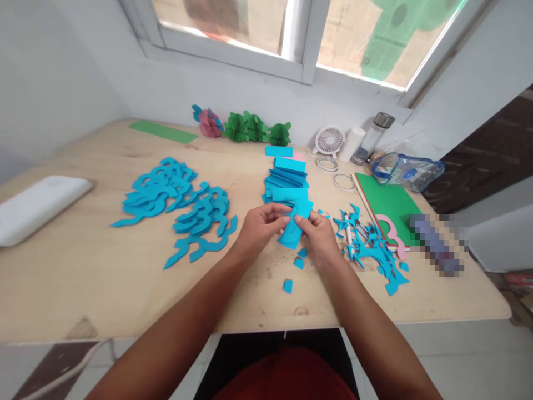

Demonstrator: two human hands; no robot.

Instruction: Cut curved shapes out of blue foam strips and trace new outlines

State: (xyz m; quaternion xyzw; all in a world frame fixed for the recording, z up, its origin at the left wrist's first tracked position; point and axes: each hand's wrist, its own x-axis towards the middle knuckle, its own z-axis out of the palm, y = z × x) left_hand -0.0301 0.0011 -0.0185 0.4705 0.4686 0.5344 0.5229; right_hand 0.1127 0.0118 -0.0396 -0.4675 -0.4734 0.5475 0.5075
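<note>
Between both hands I hold a small blue paper piece [295, 236] with a faint curved line on it, above the near middle of the table. My left hand [264, 225] pinches its left edge with thumb and fingers. On its right side the thumb and fingers of my right hand [318, 233] are closed on it. Just beyond my hands lies a stack of blue paper strips [287, 178]. A few blue scraps [288, 286] rest on the table below the piece. Left of my hands are two piles of wavy blue cutouts [160, 189].
Blue offcuts [375, 253] lie to the right, beside green paper sheets [393, 200] and a pink cutout [391, 233]. Paper figures [237, 128], a small fan [330, 140], a bottle [372, 139] and a clear pouch [408, 169] line the back. A white object [39, 205] sits far left.
</note>
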